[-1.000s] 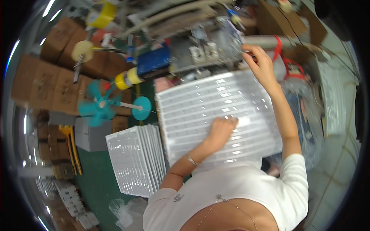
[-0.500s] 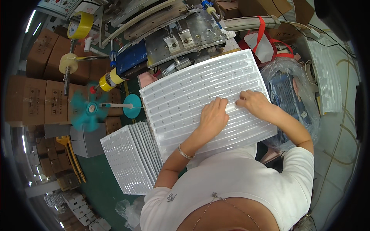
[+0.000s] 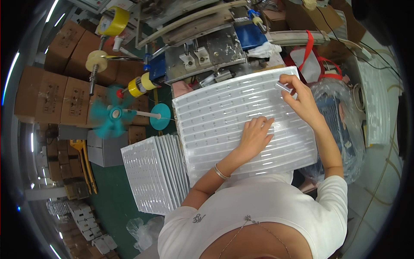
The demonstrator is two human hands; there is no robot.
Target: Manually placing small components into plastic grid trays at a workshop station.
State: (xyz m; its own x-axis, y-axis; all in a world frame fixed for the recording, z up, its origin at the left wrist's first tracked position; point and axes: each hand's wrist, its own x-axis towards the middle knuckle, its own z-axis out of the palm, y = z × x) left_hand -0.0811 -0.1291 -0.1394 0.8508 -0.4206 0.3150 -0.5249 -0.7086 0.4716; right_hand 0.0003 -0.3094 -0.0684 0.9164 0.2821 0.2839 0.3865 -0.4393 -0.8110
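A wide white plastic tray [image 3: 224, 125] with rows of long grooves lies tilted in front of me. My right hand [image 3: 299, 97] is above its far right corner, pinching a short silvery tube [image 3: 283, 87] between thumb and fingers. My left hand [image 3: 255, 137] rests on the middle of the tray. Between its thumb and forefinger shows a small shiny tube-like piece [image 3: 271, 129]; the other fingers reach forward. Small dark marks repeat along the grooves, too fine to make out.
Similar white trays [image 3: 151, 172] stand stacked at the left. Beyond the tray is a metal machine [image 3: 207, 47] with clamps. A turquoise fan [image 3: 115, 114] and cartons [image 3: 43, 97] are on the left. A plastic-wrapped blue crate [image 3: 332, 125] and a red-handled bag [image 3: 308, 62] stand on the right.
My right hand has moved away from my left, up to the tray's far right corner, with a silvery tube now visible in it. My left hand's fingers have spread. The view has shifted slightly.
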